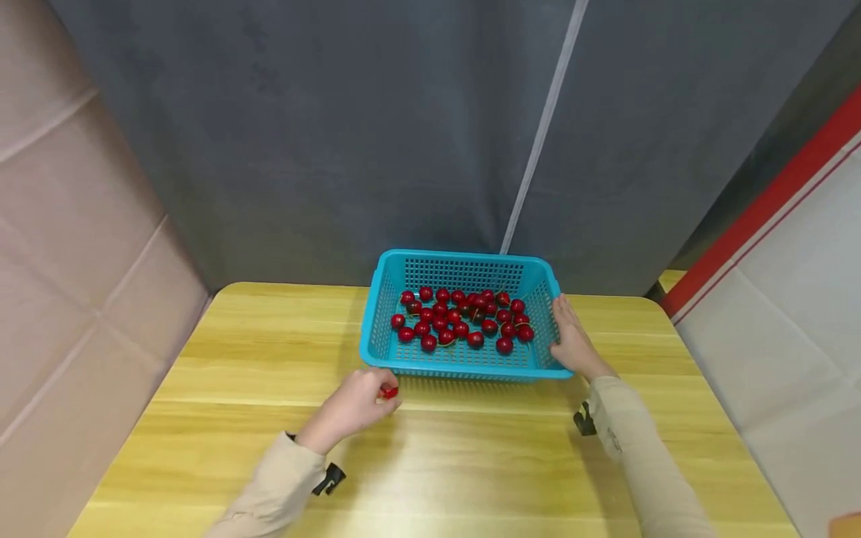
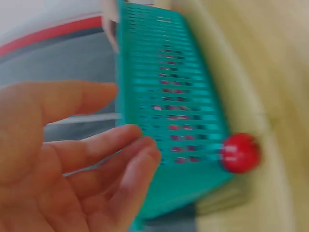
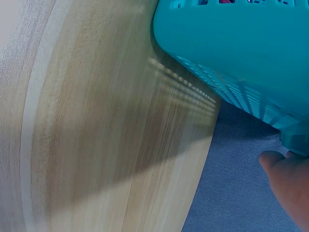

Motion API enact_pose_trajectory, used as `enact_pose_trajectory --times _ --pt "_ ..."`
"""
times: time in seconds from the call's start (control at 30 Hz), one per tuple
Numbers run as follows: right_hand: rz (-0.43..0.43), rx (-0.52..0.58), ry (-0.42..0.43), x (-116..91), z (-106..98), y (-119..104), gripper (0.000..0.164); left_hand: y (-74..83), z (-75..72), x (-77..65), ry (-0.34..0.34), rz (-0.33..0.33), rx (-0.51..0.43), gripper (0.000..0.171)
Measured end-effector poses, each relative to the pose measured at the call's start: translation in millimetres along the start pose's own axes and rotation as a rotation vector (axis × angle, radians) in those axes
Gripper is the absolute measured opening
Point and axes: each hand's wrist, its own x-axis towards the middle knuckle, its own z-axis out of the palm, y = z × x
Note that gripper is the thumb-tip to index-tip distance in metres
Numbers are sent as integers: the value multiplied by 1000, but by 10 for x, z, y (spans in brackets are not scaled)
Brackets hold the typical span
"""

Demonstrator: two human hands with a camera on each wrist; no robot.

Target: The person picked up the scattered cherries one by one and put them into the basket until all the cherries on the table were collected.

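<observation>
A blue plastic basket (image 1: 464, 368) with slotted walls stands on the table, holding many dark red cherries (image 1: 454, 317). My left hand (image 1: 353, 403) is just in front of its near left corner, thumb and fingers apart and loosely bent. A single cherry (image 2: 241, 152) lies outside the basket, close to its wall; in the left wrist view a gap separates it from my fingers (image 2: 130, 169). At the basket's right side my right hand (image 1: 575, 344) rests against the wall with its fingers extended. Only part of that hand (image 3: 289, 186) shows in the right wrist view, at the rim.
The wooden table (image 1: 471, 463) extends to both sides and in front of the basket. A dark grey curtain (image 1: 336, 149) hangs behind its far edge. Pale panels (image 1: 81, 299) flank the left, and a white panel with a red border (image 1: 773, 194) stands on the right.
</observation>
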Motion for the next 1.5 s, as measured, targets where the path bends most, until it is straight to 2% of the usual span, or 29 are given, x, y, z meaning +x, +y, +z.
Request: enact_pose_trajectory --times 0.1,0.17,0.33,0.43,0.63,0.8,0.93,1.13,1.3,1.5 --pt "1 1 4 -3 -6 2 84 -147 123 -26 -23 -60 -14 29" --pt "3 2 5 -10 -6 -2 85 -241 211 -19 -12 -114 -15 35" --pt "2 12 0 -21 9 -2 85 -420 435 42 69 -228 6 54" --pt "2 12 1 -22 20 -4 85 -479 534 79 130 -253 -1 54" --pt "11 -1 -8 -12 19 -31 84 -535 618 132 215 -210 -22 40" --pt "9 -2 -1 -6 22 -42 84 -569 652 157 218 -175 -21 30" --pt "5 -2 1 -5 15 -54 84 -540 640 151 205 -181 -32 27" --pt "15 9 -4 -12 -14 -72 83 -404 561 94 149 -176 -31 35" --pt "20 12 -8 -18 -28 -75 83 -259 481 31 123 -93 1 32" --pt "18 11 -1 -22 -28 -67 84 -65 341 5 109 -5 -24 27"
